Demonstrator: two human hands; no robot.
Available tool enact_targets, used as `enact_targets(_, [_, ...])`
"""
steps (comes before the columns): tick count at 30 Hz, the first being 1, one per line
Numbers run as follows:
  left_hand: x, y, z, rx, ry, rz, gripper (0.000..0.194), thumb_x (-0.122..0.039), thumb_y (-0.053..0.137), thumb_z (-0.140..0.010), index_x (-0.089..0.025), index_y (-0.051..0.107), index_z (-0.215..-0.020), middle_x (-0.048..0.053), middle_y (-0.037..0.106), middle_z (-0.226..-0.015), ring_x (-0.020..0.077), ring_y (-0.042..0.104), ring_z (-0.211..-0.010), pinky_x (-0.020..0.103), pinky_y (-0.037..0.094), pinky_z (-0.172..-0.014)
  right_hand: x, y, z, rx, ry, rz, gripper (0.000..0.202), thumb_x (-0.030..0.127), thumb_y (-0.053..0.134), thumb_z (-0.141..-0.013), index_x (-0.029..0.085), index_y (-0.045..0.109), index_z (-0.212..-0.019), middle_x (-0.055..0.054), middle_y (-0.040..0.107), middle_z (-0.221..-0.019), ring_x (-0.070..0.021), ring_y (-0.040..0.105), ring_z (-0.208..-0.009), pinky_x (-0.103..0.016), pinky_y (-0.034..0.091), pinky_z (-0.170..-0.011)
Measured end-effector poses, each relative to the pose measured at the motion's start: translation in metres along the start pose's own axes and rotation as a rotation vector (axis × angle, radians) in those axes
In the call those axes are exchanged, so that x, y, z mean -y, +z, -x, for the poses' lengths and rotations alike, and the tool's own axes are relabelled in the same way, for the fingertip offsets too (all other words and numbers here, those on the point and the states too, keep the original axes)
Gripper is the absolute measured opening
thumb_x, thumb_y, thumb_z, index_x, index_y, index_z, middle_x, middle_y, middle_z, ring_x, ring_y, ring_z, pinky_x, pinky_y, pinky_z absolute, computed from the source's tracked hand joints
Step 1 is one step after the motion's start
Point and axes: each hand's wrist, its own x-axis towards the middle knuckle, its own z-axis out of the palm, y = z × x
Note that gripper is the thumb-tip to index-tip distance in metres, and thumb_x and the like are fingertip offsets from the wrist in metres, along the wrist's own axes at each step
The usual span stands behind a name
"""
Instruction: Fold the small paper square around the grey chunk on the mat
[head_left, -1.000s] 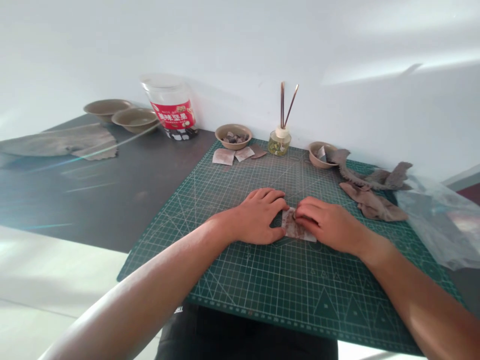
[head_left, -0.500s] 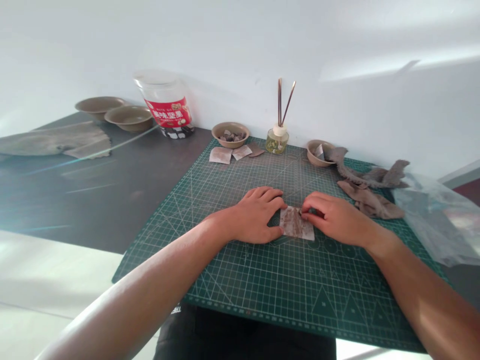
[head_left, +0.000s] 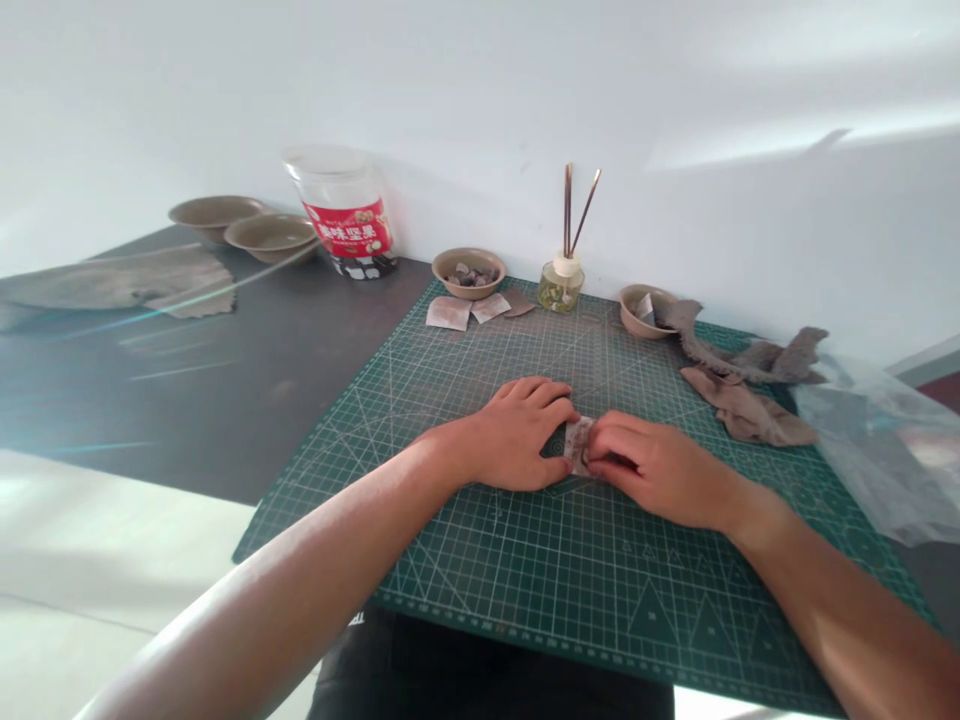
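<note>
Forearms enter from the near edge and meet at the middle of the green cutting mat (head_left: 525,600). Left hand (head_left: 517,435) lies flat, fingers pressing the left edge of a small brownish sheet (head_left: 578,443). Right hand (head_left: 649,465) covers the sheet's right portion, fingertips curled down onto it and pinching it against the mat; neither hand lifts it. The sheet lies between both hands, touching each, its long axis not readable under the fingers. Half a second ago more of the sheet showed and the right hand sat further right; it has closed in leftward. Beyond stand a bowl of pieces (head_left: 468,272), a reed diffuser (head_left: 560,287) and cloth scraps (head_left: 750,400).
</note>
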Motion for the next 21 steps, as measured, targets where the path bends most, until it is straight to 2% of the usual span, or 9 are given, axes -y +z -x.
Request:
enact_targets(4, [0.001,0.001,0.000,-0.021,0.000,-0.008,0.049,-0.049,0.058,-0.091,-0.024,0.051,-0.133,0.009,0.035,-0.156,0.0332,0.025,-0.146,0.052,0.023,-0.118,-0.007,-0.001,-0.005,-0.116,0.099,0.052,0.008,0.025,0.056,-0.097,0.023,0.062,-0.093,-0.002,0.064,-0.099,-0.0183,0.062,-0.088,-0.032,0.045,-0.079])
enact_targets(6, [0.001,0.001,0.000,-0.018,0.000,-0.005,0.050,-0.049,0.058,-0.090,-0.024,0.051,-0.133,0.010,0.035,-0.155,0.0335,0.025,-0.146,0.053,0.023,-0.118,-0.011,-0.004,-0.003,-0.092,0.110,0.030,0.008,0.025,0.058,-0.096,0.023,0.061,-0.089,-0.002,0.064,-0.094,-0.0183,0.062,-0.086,-0.032,0.046,-0.079])
enact_targets(10, [0.000,0.000,0.000,-0.002,-0.001,0.008,0.049,-0.048,0.058,-0.091,-0.024,0.051,-0.133,0.009,0.035,-0.156,0.0334,0.025,-0.146,0.053,0.023,-0.118,-0.005,-0.001,0.000,0.004,0.012,-0.040,0.008,0.026,0.057,-0.097,0.023,0.060,-0.090,-0.002,0.063,-0.098,-0.0171,0.062,-0.086,-0.030,0.047,-0.077])
enact_targets(15, [0.000,0.000,0.000,-0.011,-0.012,0.000,0.050,-0.049,0.059,-0.090,-0.025,0.051,-0.133,0.009,0.034,-0.156,0.0328,0.024,-0.147,0.052,0.022,-0.118,-0.008,-0.002,-0.003,-0.126,0.112,0.078,0.006,0.025,0.055,-0.098,0.023,0.060,-0.095,-0.003,0.063,-0.099,-0.0184,0.062,-0.085,-0.033,0.045,-0.078])
enact_targets(19, [0.000,0.000,0.000,0.001,0.001,0.013,0.049,-0.049,0.057,-0.091,-0.025,0.051,-0.133,0.009,0.035,-0.155,0.0331,0.023,-0.147,0.053,0.023,-0.118,-0.006,-0.004,0.001,0.001,0.036,0.004,0.011,0.026,0.056,-0.097,0.023,0.059,-0.087,-0.001,0.063,-0.095,-0.0175,0.062,-0.085,-0.031,0.046,-0.078])
enact_targets(21, [0.000,-0.001,0.000,0.006,0.005,0.015,0.049,-0.049,0.057,-0.091,-0.025,0.051,-0.133,0.009,0.035,-0.156,0.0335,0.023,-0.146,0.053,0.023,-0.118,-0.003,-0.001,0.000,0.007,0.014,-0.025,0.012,0.026,0.055,-0.098,0.023,0.058,-0.087,-0.002,0.063,-0.098,-0.0171,0.061,-0.086,-0.030,0.046,-0.077])
